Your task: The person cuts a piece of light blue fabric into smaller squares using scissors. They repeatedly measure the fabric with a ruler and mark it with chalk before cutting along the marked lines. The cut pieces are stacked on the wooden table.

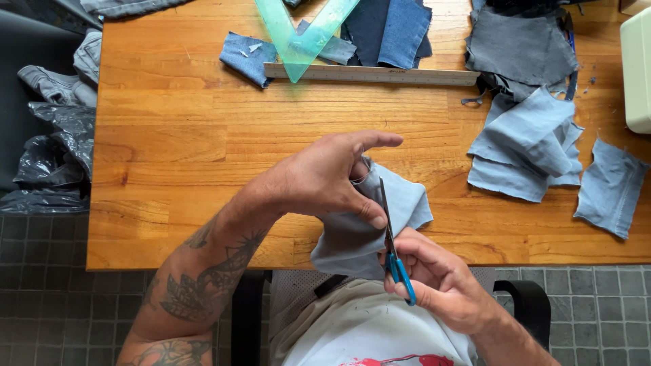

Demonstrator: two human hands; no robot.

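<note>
left hand (325, 179): I see it grasping the light blue fabric piece (366, 230), thumb pressed on the cloth just beside the blades, index finger stretched out; looks like it keeps the cloth taut so the cut runs straight.
right hand (437, 281): clenched through the blue handles of the scissors (391, 240), blades pointing away from the body, into the fabric.
fabric piece: hangs over the near edge of the wooden surface (203, 149), part on the wood, part drooping toward the lap; scissors run up its middle.
why at the edge: I judge the overhang gives the lower blade room under the cloth.
ruler (369, 73): long, flat on the surface, well beyond the fabric piece, far side.
green set square (302, 34): lies across the ruler, tip pointing toward the fabric piece.
denim scraps (390, 27): dark blue, just behind the ruler.
grey-blue cut pieces (525, 142): loose pile right of the fabric piece, well apart from it.
single patch (610, 186): further right of that pile, near the surface's right end.
open room: bare wood left of and beyond the left hand, up to the ruler.
edges: left edge of the surface borders dark bags (47, 156) and jeans on the floor side.
</note>
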